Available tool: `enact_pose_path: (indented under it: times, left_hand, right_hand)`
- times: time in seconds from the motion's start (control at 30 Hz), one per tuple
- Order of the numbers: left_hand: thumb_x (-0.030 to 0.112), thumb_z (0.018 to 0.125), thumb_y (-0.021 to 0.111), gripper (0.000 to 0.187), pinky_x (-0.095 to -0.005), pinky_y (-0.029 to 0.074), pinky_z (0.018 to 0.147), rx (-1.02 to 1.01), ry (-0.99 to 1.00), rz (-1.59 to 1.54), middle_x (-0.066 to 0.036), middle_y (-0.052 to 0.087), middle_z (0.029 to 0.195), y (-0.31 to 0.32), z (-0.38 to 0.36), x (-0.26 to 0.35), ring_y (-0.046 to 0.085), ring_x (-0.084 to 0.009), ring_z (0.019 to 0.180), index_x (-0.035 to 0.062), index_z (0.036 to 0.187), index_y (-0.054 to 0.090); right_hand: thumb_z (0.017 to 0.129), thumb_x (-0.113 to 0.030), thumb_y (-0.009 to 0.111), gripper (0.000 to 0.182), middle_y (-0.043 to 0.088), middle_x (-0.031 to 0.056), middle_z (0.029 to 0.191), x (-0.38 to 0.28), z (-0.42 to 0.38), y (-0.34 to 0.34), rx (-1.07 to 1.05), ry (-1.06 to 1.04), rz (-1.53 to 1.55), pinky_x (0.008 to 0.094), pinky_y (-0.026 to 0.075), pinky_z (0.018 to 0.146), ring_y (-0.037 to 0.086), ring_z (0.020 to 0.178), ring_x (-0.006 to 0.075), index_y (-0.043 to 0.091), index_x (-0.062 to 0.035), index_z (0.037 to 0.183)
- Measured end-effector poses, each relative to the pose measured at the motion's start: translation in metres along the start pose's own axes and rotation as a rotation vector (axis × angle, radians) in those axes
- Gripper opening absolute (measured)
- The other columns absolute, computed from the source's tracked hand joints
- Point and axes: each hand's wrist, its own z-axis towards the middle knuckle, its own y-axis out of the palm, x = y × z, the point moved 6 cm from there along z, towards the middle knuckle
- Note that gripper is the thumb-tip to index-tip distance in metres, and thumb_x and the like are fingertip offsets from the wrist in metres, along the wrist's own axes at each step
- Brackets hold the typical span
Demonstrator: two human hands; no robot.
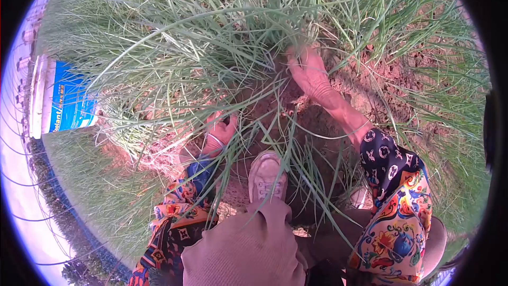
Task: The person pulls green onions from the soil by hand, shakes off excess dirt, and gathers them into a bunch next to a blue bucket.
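Observation:
Long thin green plants (pixel 211 37) grow in clumps from reddish-brown soil (pixel 386 82). My right hand (pixel 308 69) reaches down to the base of a clump at the upper middle; its fingertips are blurred and partly lost among the stems. Lower and to the left, my left hand (pixel 222 130) is near the ground with its thumb and a finger apart, and leaves cross in front of it. No object shows between those fingers. A pale band circles the left wrist.
A white bucket with a blue label (pixel 71 97) stands at the left among the plants. My pale shoe (pixel 268 177) is on the soil between my hands, and part of the other shoe (pixel 359 197) shows to the right. Curved hoops or wires line the far left.

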Motion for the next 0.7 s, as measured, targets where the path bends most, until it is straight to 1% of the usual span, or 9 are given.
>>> enact_pose_path:
  times: [0.03,0.07,0.17,0.3,0.33,0.4,0.5,0.63,0.7]
  left_hand:
    - [-0.006,0.078,0.061,0.03,-0.0247,0.05,0.076,-0.032,-0.002,0.035,-0.006,0.062,0.1,-0.001,0.002,0.004,0.059,-0.0146,0.089,0.0008,0.107,0.057]
    - [-0.007,0.078,0.06,0.028,-0.025,0.05,0.076,-0.041,-0.11,0.022,-0.006,0.062,0.097,0.001,-0.003,-0.013,0.059,-0.0147,0.088,0.0011,0.105,0.058]
    - [-0.004,0.079,0.061,0.024,-0.025,0.05,0.077,0.059,-0.027,0.038,-0.007,0.062,0.095,0.001,-0.003,-0.011,0.06,-0.0159,0.086,0.0025,0.102,0.059]
    - [0.006,0.078,0.065,0.017,-0.0295,0.048,0.075,-0.006,-0.035,0.215,-0.009,0.064,0.088,-0.004,0.004,0.021,0.062,-0.02,0.081,0.0039,0.095,0.062]
    - [0.007,0.078,0.065,0.017,-0.0302,0.048,0.075,0.01,-0.005,0.235,-0.009,0.064,0.087,-0.004,0.004,0.019,0.062,-0.0202,0.081,0.0038,0.095,0.062]
    - [0.008,0.078,0.065,0.017,-0.0315,0.047,0.075,0.042,0.054,0.275,-0.009,0.065,0.085,-0.003,0.003,0.014,0.062,-0.0206,0.081,0.0034,0.094,0.063]
    - [0.008,0.078,0.066,0.019,-0.0314,0.047,0.077,-0.007,-0.006,0.179,-0.009,0.065,0.087,-0.007,0.006,0.029,0.062,-0.0205,0.083,0.0037,0.096,0.063]
    - [0.009,0.077,0.066,0.023,-0.0322,0.048,0.078,-0.055,-0.086,0.118,-0.009,0.065,0.091,-0.003,0.002,0.013,0.062,-0.02,0.086,0.0044,0.1,0.062]
    - [0.009,0.077,0.066,0.024,-0.0325,0.048,0.078,-0.064,-0.102,0.091,-0.009,0.065,0.092,-0.003,-0.001,0.002,0.063,-0.0198,0.087,0.0043,0.1,0.062]
  right_hand:
    - [0.081,-0.014,0.058,0.021,0.058,0.0256,0.087,0.012,-0.001,0.003,-0.039,0.094,-0.036,0.0493,0.045,0.074,0.056,0.082,0.0448,0.054,0.0031,0.092]
    - [0.078,-0.014,0.059,0.025,0.059,0.0265,0.082,0.025,-0.001,0.006,-0.025,0.172,-0.039,0.0501,0.045,0.074,0.056,0.082,0.046,0.054,0.0032,0.095]
    - [0.077,-0.015,0.061,0.024,0.06,0.0251,0.078,0.019,0.004,0.01,0.025,-0.035,0.011,0.0501,0.046,0.073,0.057,0.079,0.0453,0.056,0.0023,0.094]
    - [0.077,-0.015,0.061,0.022,0.061,0.0242,0.08,0.017,0.015,0.022,-0.047,0.055,-0.239,0.0486,0.047,0.07,0.059,0.079,0.043,0.059,0.0,0.093]
    - [0.078,-0.016,0.06,0.02,0.061,0.0234,0.08,0.018,0.016,0.024,-0.002,0.06,-0.253,0.0487,0.047,0.069,0.059,0.079,0.0419,0.059,-0.0008,0.091]
    - [0.079,-0.016,0.06,0.018,0.061,0.0225,0.079,0.023,0.014,0.026,0.049,0.043,-0.198,0.0477,0.047,0.068,0.06,0.077,0.041,0.059,-0.0012,0.09]
    - [0.081,-0.015,0.058,0.016,0.061,0.0219,0.079,0.03,0.003,0.015,0.13,0.099,0.007,0.0454,0.047,0.069,0.06,0.077,0.0406,0.059,-0.0019,0.09]
    - [0.083,-0.013,0.055,0.015,0.061,0.0226,0.079,0.03,-0.003,0.006,0.24,0.171,0.219,0.0424,0.047,0.07,0.06,0.078,0.0405,0.06,-0.0028,0.093]
    - [0.082,-0.016,0.055,0.021,0.062,0.0238,0.082,0.025,0.001,0.009,0.185,0.217,0.07,0.0449,0.047,0.073,0.06,0.081,0.0416,0.06,-0.0012,0.095]
